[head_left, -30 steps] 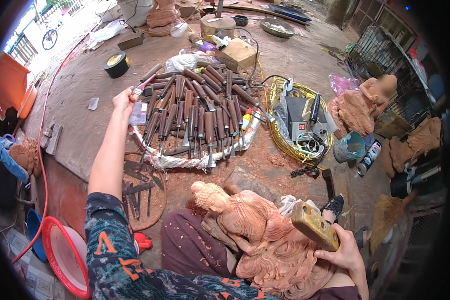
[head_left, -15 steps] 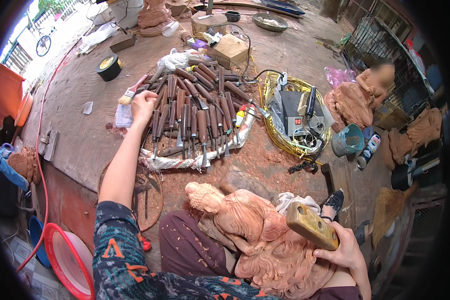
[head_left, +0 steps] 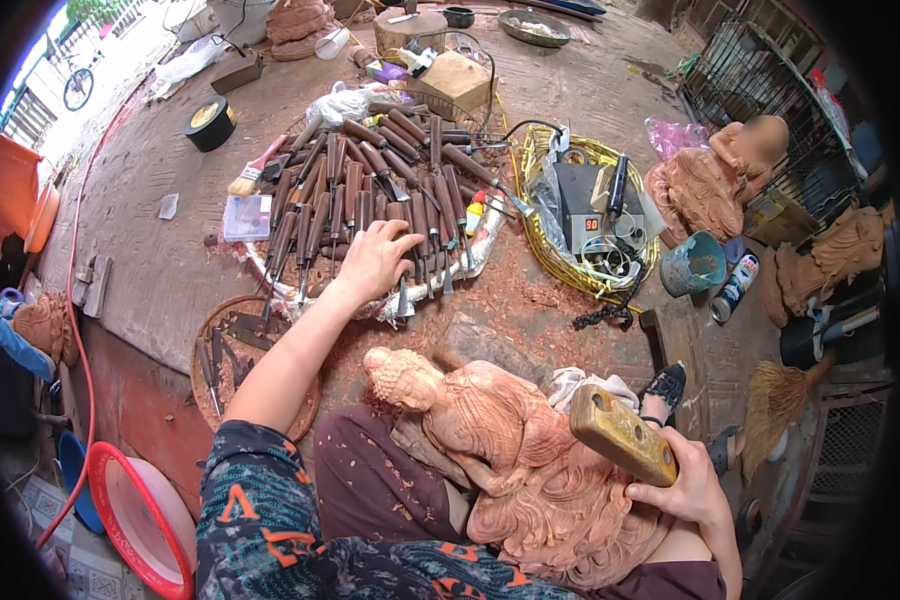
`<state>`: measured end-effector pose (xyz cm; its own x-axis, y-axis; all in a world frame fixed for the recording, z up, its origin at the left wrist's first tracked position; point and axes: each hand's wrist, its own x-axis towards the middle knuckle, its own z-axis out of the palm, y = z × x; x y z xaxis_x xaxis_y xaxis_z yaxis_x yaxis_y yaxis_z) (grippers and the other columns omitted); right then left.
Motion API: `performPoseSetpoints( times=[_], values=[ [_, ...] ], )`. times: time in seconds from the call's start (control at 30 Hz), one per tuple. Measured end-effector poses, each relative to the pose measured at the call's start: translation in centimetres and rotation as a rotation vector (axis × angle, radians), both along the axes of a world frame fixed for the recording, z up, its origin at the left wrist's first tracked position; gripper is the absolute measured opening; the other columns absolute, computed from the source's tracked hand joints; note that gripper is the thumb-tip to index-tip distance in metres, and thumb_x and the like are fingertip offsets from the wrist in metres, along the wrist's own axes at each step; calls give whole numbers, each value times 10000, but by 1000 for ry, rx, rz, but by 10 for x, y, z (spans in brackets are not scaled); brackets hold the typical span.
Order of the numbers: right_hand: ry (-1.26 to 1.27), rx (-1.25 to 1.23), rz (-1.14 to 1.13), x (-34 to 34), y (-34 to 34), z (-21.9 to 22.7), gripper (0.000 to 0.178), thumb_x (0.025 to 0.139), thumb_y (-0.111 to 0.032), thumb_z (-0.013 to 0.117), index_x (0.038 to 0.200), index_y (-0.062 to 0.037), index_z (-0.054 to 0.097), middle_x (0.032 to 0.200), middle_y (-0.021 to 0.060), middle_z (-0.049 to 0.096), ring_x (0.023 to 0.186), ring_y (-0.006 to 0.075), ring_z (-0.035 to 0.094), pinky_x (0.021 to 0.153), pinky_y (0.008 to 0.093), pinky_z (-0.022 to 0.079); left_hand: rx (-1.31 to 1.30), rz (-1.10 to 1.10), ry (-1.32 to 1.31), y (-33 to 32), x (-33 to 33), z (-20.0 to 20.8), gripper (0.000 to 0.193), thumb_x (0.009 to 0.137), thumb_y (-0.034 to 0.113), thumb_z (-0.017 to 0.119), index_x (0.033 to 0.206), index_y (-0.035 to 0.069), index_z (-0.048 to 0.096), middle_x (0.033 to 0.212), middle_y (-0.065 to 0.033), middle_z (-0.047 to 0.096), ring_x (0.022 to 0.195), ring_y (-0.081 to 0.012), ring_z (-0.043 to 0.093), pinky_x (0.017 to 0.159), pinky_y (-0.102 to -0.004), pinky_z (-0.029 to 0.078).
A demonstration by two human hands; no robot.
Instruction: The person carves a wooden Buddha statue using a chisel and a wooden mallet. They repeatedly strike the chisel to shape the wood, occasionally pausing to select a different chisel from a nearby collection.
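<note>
My left hand (head_left: 375,264) is over the front of a big pile of carving chisels (head_left: 355,190) with dark wooden handles. Its fingers are stretched and slightly apart; no tool shows in its grip, though it hides the handles beneath. In my right hand (head_left: 692,482) is a worn yellowish wooden mallet (head_left: 625,442), a thick block with dark holes in its side. Below the mallet, a reddish carved wooden statue (head_left: 500,430) of a robed figure with curled hair lies across my lap, head toward the left.
A yellow wire basket (head_left: 540,255) holds a control box (head_left: 582,205) with a lit display. Left of the chisels lie a paintbrush (head_left: 255,170) and a clear plastic case (head_left: 247,218). Another carved statue (head_left: 705,190), a blue-green bucket (head_left: 692,264) and a spray can (head_left: 735,287) stand at right.
My left hand has moved right and nearer to me, from beside the paintbrush to the front of the chisels, and its fingers have spread. My right hand keeps the mallet almost still.
</note>
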<state>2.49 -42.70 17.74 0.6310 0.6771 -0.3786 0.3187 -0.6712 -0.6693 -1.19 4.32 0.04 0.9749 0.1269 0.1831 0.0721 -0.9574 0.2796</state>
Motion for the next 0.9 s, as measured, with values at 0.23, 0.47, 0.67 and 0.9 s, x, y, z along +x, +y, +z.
performPoseSetpoints(
  times=[0.23, 0.47, 0.67, 0.9],
  values=[
    [-16, 34, 3, -1, 2, -1, 624, 657, -368, 884, 1022, 32, 575, 800, 123, 656, 765, 170, 659, 712, 301, 496, -3, 47, -18, 7, -6, -11, 329, 817, 196, 705, 1130, 101, 668, 1350, -87, 534, 1221, -297, 513, 1006, -411, 436],
    [-14, 39, -42, -3, 5, 1, 626, 646, -378, 883, 1007, 35, 582, 803, 122, 663, 772, 169, 662, 717, 309, 498, -181, 237, 81, 17, -4, 5, 353, 803, 139, 663, 1150, 71, 649, 1094, -217, 614, 1043, -359, 611, 910, -410, 494],
    [0, 27, -71, -3, 6, 0, 619, 630, -375, 885, 990, 30, 587, 801, 122, 665, 772, 169, 662, 718, 310, 498, -290, 348, -11, 3, -6, -3, 451, 839, 229, 688, 1232, 30, 591, 883, -228, 690, 816, -380, 681, 774, -465, 542],
    [-3, 9, -70, -3, 6, 1, 624, 624, -373, 884, 993, 32, 587, 803, 126, 667, 772, 175, 664, 726, 313, 500, -519, 330, 216, 6, -4, 5, 683, 784, 63, 697, 1414, 148, 448, 811, -157, 689, 680, -215, 660, 596, -337, 538]
  ],
)
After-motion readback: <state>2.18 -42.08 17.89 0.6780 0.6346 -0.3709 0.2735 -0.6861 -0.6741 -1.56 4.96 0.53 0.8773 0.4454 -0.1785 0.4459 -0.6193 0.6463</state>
